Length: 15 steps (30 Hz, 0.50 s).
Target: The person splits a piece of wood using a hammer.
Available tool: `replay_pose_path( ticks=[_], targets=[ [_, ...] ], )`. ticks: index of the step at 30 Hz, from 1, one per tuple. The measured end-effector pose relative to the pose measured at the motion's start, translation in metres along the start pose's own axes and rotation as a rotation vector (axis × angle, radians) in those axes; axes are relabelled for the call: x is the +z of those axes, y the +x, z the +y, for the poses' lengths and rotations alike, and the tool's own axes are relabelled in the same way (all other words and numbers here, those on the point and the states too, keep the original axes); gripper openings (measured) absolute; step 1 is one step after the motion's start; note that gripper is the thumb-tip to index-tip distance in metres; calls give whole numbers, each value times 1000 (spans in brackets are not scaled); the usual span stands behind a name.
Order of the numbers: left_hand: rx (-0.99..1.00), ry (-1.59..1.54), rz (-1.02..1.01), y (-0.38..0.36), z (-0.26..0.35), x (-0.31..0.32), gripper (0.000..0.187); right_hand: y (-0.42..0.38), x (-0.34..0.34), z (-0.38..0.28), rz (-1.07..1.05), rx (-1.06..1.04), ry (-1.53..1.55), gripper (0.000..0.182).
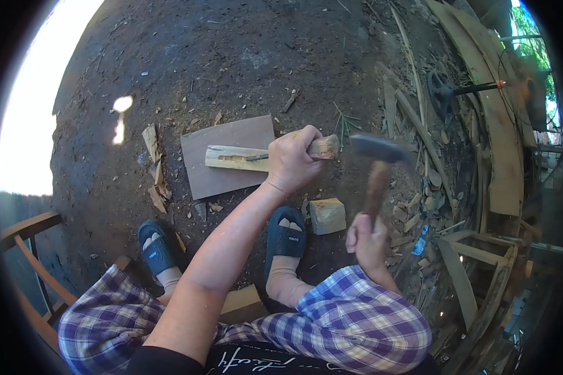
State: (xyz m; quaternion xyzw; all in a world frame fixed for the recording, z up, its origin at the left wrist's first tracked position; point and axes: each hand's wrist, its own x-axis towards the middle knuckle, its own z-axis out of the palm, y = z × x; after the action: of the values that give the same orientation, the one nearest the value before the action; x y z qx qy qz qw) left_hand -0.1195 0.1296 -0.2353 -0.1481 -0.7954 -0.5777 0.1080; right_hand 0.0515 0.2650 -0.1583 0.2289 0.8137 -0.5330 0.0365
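My left hand (296, 157) is wrapped round the wooden handle of a chisel (323, 147), whose frayed end points right. Its narrow metal blade reaches left into a groove in a pale wood block (222, 158). The block lies on a thin flat board (197, 181) on the ground, its right part hidden behind my hand. In my right hand (369, 240) is a hammer (376, 181), held by its wooden handle. The dark hammer head, slightly blurred, is raised just right of the chisel's end and apart from it.
A cut wood block (328, 216) sits by my right sandal (286, 237). Wood scraps (152, 144) lie left of the board. Long planks (503, 144), a handwheel (441, 94) and a wooden frame (475, 253) stand at the right; another wooden frame (34, 226) is at the left.
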Motion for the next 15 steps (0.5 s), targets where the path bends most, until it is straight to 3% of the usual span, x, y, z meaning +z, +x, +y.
replay_pose_path(
  ticks=[2,4,6,7,8,10,11,13,15],
  targets=[
    [3,25,15,2,-2,1,22,4,-24,-16,114,51,217,58],
    [24,34,-2,-2,-4,-1,23,3,-32,-30,146,-45,324,57],
    [34,0,-18,-1,-3,1,23,4,-36,-44,309,-481,428,56],
    [31,-5,-18,-2,-2,3,23,5,-29,-41,356,-514,381,56],
    [20,10,-31,-2,-2,3,24,7,-17,-30,310,-500,296,54],
    [7,28,-40,-1,-1,4,24,7,-7,-9,-30,-22,-71,50],
    [15,28,-38,-2,0,4,23,4,-12,-7,-31,-9,-69,50],
    [3,37,-31,-2,-4,4,23,11,-28,-12,108,98,366,49],
    [42,13,-24,-3,-5,6,23,11,-34,-31,251,-203,499,48]
  ],
)
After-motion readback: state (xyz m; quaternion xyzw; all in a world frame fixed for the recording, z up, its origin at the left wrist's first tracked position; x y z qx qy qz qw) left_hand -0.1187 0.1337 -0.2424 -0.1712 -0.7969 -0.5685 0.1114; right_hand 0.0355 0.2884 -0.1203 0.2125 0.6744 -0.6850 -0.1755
